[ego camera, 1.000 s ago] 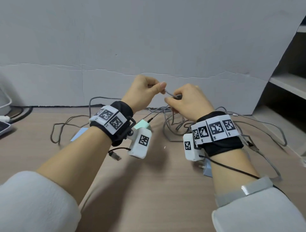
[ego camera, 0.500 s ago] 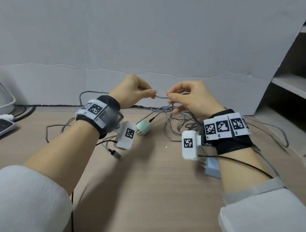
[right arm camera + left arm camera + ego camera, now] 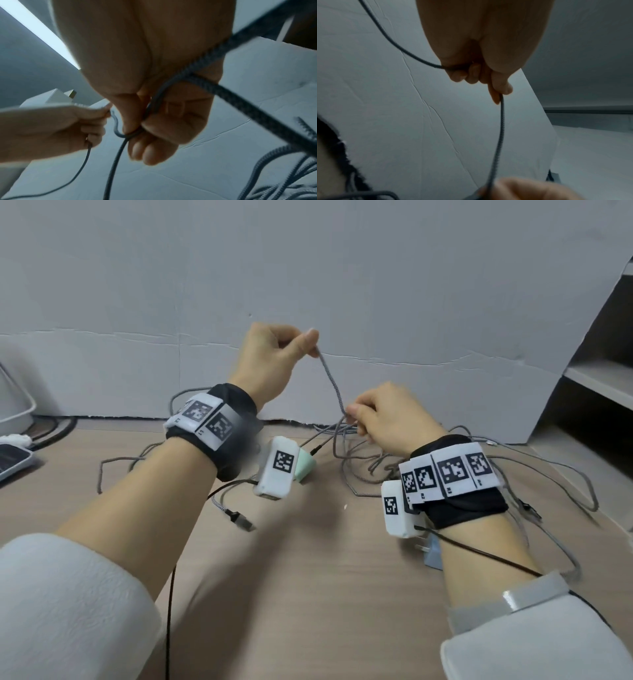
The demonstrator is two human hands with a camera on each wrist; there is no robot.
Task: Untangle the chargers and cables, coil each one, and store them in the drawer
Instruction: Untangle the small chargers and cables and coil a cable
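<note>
A grey braided cable (image 3: 331,378) runs taut between my two hands above the wooden desk (image 3: 308,594). My left hand (image 3: 274,357) is raised and pinches the cable between thumb and forefinger; the left wrist view shows the same cable (image 3: 498,135) hanging from its fingertips. Lower and to the right, my right hand (image 3: 387,419) grips the cable (image 3: 118,148) where it meets the tangle (image 3: 363,460) lying behind it. A mint-green charger (image 3: 305,467) lies under my left wrist. A pale blue charger (image 3: 432,553) peeks out beneath my right wrist. A USB plug (image 3: 239,517) lies near my left forearm.
A grey wall panel (image 3: 308,285) stands right behind the desk. Open shelves (image 3: 603,385) rise at the right. Loose grey cable loops (image 3: 565,484) spread to the right and left (image 3: 113,467) of the tangle. A white appliance (image 3: 13,405) and a device (image 3: 10,460) sit at far left.
My left hand has risen and drawn the cable upward, and my right hand has dropped slightly, so the short level span between them is now a longer slanted one.
</note>
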